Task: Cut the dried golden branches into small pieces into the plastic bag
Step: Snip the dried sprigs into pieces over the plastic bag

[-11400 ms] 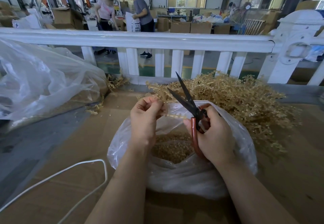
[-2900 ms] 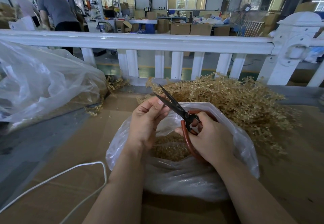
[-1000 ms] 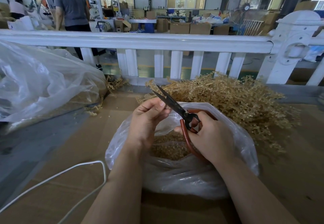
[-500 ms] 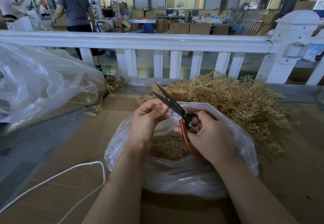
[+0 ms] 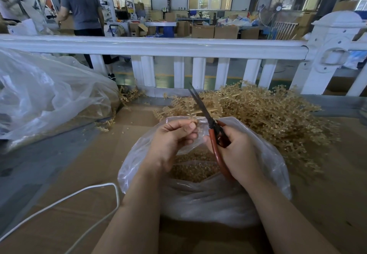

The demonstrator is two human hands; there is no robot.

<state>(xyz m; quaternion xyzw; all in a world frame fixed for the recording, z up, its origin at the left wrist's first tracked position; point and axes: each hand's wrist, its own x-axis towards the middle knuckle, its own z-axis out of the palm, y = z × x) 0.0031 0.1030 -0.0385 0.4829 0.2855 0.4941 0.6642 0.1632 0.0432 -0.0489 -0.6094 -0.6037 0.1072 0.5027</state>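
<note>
Snipping is the step in hand: my left hand (image 5: 174,134) pinches a short stub of twig (image 5: 195,121) between thumb and fingertips above the open plastic bag (image 5: 274,166), where cut bits already lie. My right hand (image 5: 236,150) grips the red-handled scissors (image 5: 210,122), blades closed and pointing up and away. Uncut golden branches (image 5: 268,110) are heaped just behind the bag. Next, I judge, I should drop this stub and draw a fresh branch from the heap.
</note>
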